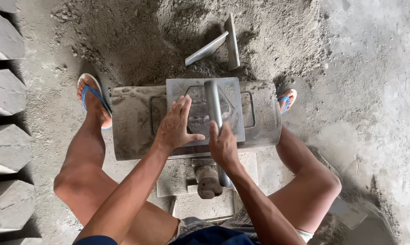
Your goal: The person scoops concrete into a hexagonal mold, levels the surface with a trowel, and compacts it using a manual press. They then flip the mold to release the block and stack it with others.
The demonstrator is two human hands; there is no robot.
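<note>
A grey metal block mould (132, 122) sits on the ground between my legs, dusted with cement. On its top lies a square steel press plate (234, 97) with a round steel bar handle (212, 102) running toward me. My left hand (175, 124) lies flat, fingers spread, on the plate just left of the bar. My right hand (222, 145) is wrapped around the near part of the bar. A lumpy grey cement-caked part (208, 181) juts out below the mould, near my right wrist.
A heap of grey sand-cement mix (168, 41) lies beyond the mould, with a T-shaped metal tool (223, 43) resting on it. Finished grey blocks (5, 90) line the left edge. My feet wear blue flip-flops (94, 97) on either side of the mould.
</note>
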